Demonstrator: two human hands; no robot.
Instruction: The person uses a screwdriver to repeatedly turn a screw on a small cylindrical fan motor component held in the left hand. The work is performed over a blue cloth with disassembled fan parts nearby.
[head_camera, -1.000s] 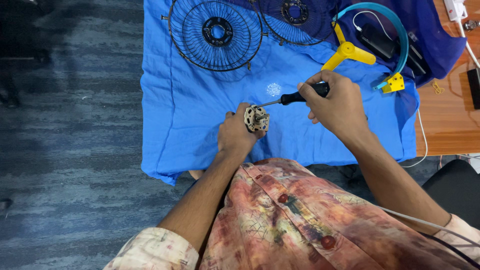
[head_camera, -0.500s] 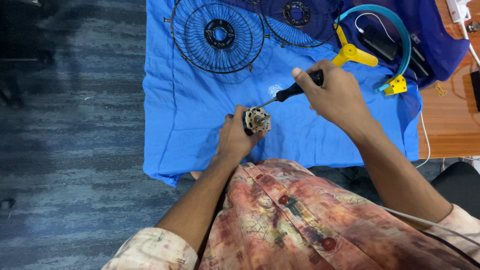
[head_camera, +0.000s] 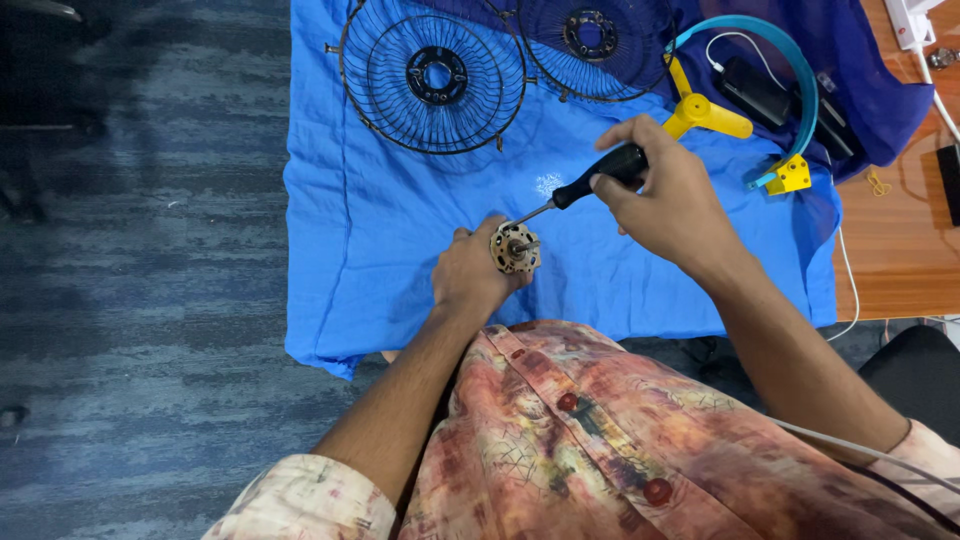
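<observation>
In the left hand (head_camera: 472, 275), a small round brass-coloured motor (head_camera: 515, 247).

The right hand (head_camera: 665, 195) has swung out to the right and lifted a touch since half a second ago, carrying the black-handled screwdriver (head_camera: 588, 181) with it, so the handle now sits further from the two round black wire fan grilles. The shaft lies at a flatter slant, and its tip now sits at the small round metal fan motor (head_camera: 515, 247).
</observation>
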